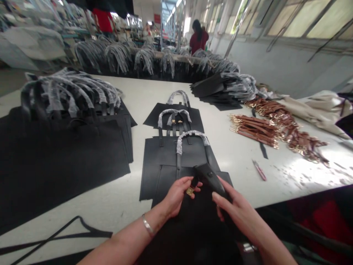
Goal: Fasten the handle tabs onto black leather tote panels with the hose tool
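Note:
My left hand (176, 195) pinches a small gold metal fitting (190, 190) at the end of a black strap, over a black bag panel (193, 221) lying at the table's near edge. My right hand (234, 211) is wrapped round a black hand-held tool (209, 176), whose tip points at the fitting. Just beyond, three black bag panels (165, 154) lie in a row, their handles wrapped in clear film (190, 137).
A tall stack of black panels with wrapped handles (68, 110) fills the left of the white table (242, 154). Brown straps with gold buckles (264, 129) lie at the right, with small red snips (259, 170) nearer. A person in red stands far back.

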The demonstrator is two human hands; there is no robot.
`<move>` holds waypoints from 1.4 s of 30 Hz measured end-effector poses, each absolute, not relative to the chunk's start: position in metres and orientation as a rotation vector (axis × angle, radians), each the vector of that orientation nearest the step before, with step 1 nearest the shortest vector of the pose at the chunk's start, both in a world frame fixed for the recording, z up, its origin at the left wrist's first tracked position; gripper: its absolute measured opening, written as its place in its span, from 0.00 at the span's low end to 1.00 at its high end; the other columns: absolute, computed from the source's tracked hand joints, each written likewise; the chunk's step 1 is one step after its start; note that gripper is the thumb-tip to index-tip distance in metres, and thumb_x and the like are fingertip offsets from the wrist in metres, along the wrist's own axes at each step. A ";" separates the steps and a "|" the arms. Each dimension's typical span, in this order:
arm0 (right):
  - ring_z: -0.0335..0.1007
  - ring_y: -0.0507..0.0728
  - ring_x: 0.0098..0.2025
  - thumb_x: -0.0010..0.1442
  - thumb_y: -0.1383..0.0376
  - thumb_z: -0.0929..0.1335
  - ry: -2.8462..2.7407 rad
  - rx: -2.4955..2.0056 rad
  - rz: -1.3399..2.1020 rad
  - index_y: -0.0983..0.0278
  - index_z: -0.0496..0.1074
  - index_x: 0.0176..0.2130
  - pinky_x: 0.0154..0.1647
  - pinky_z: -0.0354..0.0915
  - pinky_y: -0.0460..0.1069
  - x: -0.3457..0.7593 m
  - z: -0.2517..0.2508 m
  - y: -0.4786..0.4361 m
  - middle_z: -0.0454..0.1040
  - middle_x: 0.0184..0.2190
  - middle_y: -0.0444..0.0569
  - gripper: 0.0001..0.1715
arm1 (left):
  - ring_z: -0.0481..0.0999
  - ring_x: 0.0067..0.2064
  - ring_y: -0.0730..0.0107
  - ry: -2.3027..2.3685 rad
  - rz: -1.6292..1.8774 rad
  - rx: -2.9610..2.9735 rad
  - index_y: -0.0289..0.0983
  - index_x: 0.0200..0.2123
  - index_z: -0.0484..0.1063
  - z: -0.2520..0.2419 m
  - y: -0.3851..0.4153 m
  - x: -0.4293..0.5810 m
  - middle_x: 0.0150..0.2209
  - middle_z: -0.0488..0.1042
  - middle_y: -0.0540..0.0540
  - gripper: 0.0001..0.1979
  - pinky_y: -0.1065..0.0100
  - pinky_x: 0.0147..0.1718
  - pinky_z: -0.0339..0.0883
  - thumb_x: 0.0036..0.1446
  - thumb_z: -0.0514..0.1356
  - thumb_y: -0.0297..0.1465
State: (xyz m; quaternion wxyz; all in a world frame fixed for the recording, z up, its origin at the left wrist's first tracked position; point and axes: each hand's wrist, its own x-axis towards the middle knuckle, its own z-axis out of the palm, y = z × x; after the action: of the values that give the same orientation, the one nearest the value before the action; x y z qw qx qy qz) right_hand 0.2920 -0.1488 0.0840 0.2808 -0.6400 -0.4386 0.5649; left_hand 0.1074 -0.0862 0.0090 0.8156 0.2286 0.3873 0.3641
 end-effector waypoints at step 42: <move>0.65 0.50 0.20 0.58 0.49 0.68 -1.037 -1.826 1.688 0.57 0.52 0.66 0.21 0.63 0.47 0.323 0.073 -0.158 0.71 0.26 0.41 0.43 | 0.71 0.53 0.56 1.022 0.795 1.553 0.37 0.54 0.70 0.016 -0.056 0.084 0.52 0.73 0.38 0.19 0.51 0.56 0.63 0.60 0.59 0.32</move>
State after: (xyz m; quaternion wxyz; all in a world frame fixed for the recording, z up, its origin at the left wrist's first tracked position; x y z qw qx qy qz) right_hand 0.3234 -0.1576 0.0731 0.2219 -0.6607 -0.3754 0.6110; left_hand 0.0837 -0.0560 0.0160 0.5310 0.6508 0.4283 0.3333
